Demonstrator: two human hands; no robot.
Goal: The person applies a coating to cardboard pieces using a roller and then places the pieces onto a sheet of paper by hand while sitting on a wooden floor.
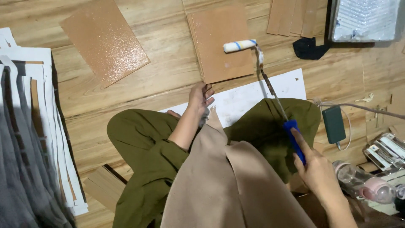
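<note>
My right hand [317,169] grips the blue handle of a paint roller [270,86]. Its white roller head [239,45] rests on a brown board [217,52] lying on the wooden floor in front of me. My left hand [201,98] rests fingers-down on the floor at the board's near edge, beside a white sheet [253,95]. It holds nothing. I sit cross-legged in olive trousers with a beige cloth over my lap.
A second brown board [103,40], glistening wet, lies at upper left. More boards [295,17] and a grey roller tray [365,19] sit at top right, next to a black rag [310,48]. White-edged sheets [38,126] are stacked left. A dark green power bank [334,124], bottles and clutter lie right.
</note>
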